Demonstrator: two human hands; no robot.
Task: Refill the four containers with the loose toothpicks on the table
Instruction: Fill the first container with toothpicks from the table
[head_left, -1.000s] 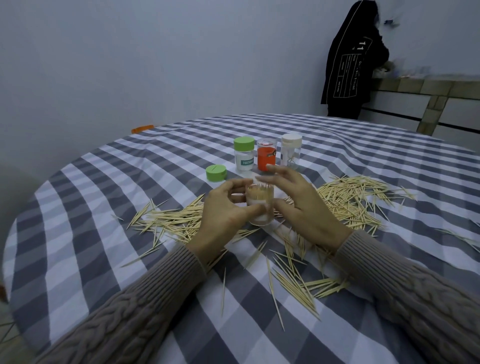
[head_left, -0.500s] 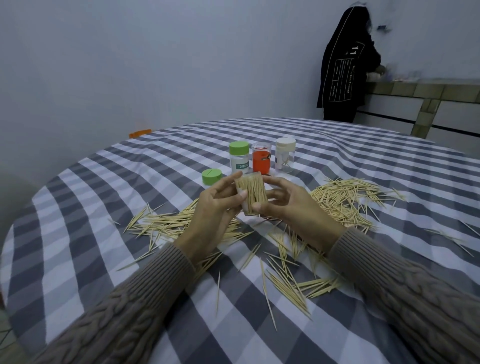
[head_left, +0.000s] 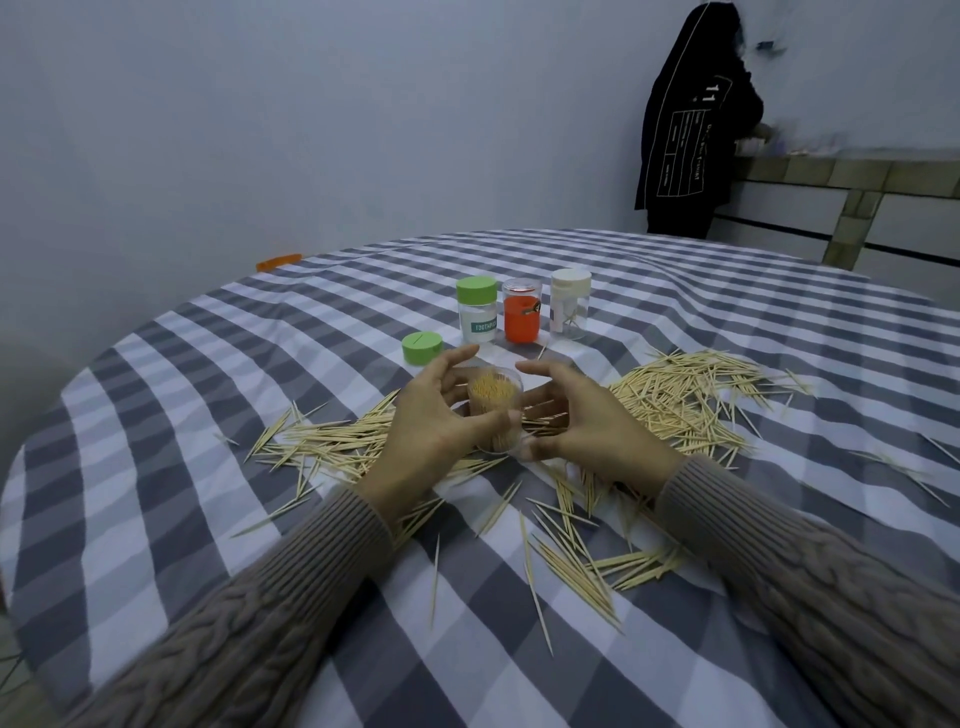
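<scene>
The head view shows, nearest the person, a thin scatter of loose toothpicks (head_left: 561, 551) on the checked tablecloth (head_left: 156, 519), with two knitted sleeves reaching over them. Past that, the left hand (head_left: 431, 421) holds the clear container (head_left: 496, 410) upright on the cloth, thumb across its lower front and fingers curved around its far left side; the container is packed with toothpicks standing on end. The right hand (head_left: 587, 421) sits just beside it, fingers loosely curved and spread toward the rim; whether they touch the plastic I cannot tell. To do this step well, I would keep the container vertical and steady, square the bundle down gently, then fetch the loose green lid (head_left: 422, 347) lying just beyond the left hand. Dense piles flank both wrists, so lift the hands rather than drag them. Farther back stand the green-capped jar (head_left: 476, 316), the orange jar (head_left: 522, 317) and the white-capped jar (head_left: 570, 304) in a close row; the cloth beyond them is open, and the table's edge is well apart.
</scene>
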